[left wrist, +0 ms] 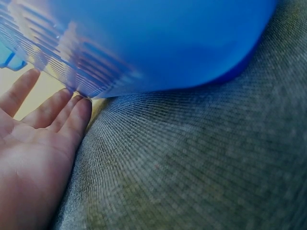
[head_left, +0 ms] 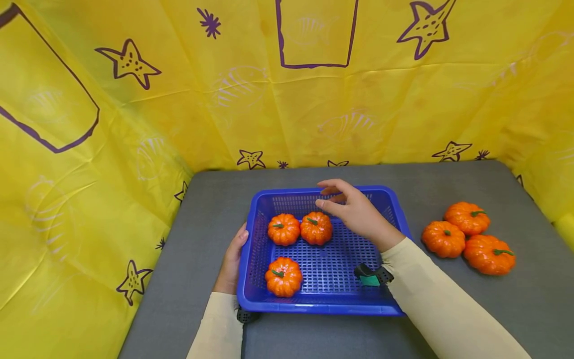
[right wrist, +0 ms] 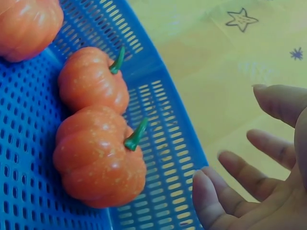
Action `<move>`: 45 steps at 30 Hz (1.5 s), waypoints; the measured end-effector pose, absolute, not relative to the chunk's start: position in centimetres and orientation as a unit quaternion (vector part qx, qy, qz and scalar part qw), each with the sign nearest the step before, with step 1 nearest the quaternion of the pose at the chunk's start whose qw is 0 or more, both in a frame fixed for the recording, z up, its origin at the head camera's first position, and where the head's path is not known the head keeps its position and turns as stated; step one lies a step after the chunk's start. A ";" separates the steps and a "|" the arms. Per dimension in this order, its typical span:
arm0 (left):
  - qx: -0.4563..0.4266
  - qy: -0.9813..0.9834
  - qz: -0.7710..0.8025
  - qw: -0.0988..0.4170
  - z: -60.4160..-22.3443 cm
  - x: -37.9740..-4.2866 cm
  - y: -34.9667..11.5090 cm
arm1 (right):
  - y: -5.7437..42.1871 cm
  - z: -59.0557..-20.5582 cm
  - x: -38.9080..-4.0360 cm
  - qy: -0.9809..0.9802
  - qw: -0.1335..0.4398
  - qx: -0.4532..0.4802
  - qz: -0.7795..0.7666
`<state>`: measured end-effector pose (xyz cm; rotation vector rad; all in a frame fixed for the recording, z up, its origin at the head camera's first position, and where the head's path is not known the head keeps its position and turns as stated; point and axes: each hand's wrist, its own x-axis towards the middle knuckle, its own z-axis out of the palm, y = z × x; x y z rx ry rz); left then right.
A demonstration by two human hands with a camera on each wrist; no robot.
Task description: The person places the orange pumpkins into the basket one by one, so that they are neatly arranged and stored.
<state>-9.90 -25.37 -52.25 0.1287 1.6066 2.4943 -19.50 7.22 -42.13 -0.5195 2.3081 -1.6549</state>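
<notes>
A blue plastic basket [head_left: 323,307] with slotted walls stands on the grey table. Inside it lie three small orange pumpkins: one at the back left [head_left: 284,230], one touching it on the right [head_left: 316,228], and one at the front left [head_left: 284,277]. My left hand [head_left: 233,259] is at the basket's left side; in the left wrist view its fingers [left wrist: 48,108] reach out nearly straight against the wall. Over the back of the basket hovers my right hand [head_left: 354,212], thumb and fingers apart and nothing between them. The right wrist view shows it beside the pumpkin [right wrist: 100,155], not touching it.
To the right of the basket, three more orange pumpkins sit close together on the table: one at the back [head_left: 466,218], one at the left [head_left: 443,240] and one at the front [head_left: 489,255]. Yellow printed cloth [head_left: 287,114] hangs behind and along both sides.
</notes>
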 end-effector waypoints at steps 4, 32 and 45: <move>0.044 0.537 0.838 0.085 -52.4 -10.0 -25.4 | 7.4 -42.0 -19.5 0.769 0.131 -0.179 -0.600; 0.061 0.530 0.841 0.089 -52.0 -10.0 -25.2 | 8.2 -40.6 -18.4 0.710 0.114 -0.183 -0.670; 0.062 0.532 0.840 0.088 -52.2 -10.0 -25.3 | 9.8 -40.1 -17.0 0.714 0.086 -0.172 -0.673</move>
